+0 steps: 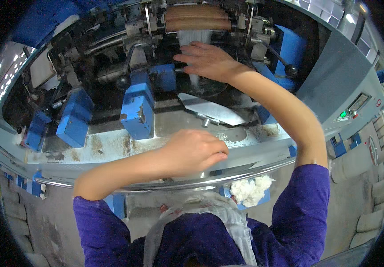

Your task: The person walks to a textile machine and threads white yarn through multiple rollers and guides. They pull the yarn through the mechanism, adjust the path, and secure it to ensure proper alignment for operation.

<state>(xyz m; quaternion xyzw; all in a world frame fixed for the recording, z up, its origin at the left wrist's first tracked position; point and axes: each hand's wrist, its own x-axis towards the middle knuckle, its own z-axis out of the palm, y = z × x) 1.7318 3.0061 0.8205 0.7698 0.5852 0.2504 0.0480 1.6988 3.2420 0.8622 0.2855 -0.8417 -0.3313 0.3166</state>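
My right hand (207,60) reaches into the machine with its fingers stretched out and apart. It is over a strip of white fibre (194,37) that comes down below the brown rollers (197,18). Whether the fingertips touch the fibre, I cannot tell. Nearer to me, my left hand (194,150) hovers above the machine's front ledge with its fingers curled in. Anything inside those fingers is hidden. Between the two hands lies a flat, pointed metal plate (212,110) with a small knob on its near edge.
Blue blocks (137,113) stand along the worn front ledge (98,149). A black ball-ended lever (291,70) juts out at the right. A curved metal rail (192,183) crosses in front of me. White fluffy fibre (251,190) sits on a blue support below it.
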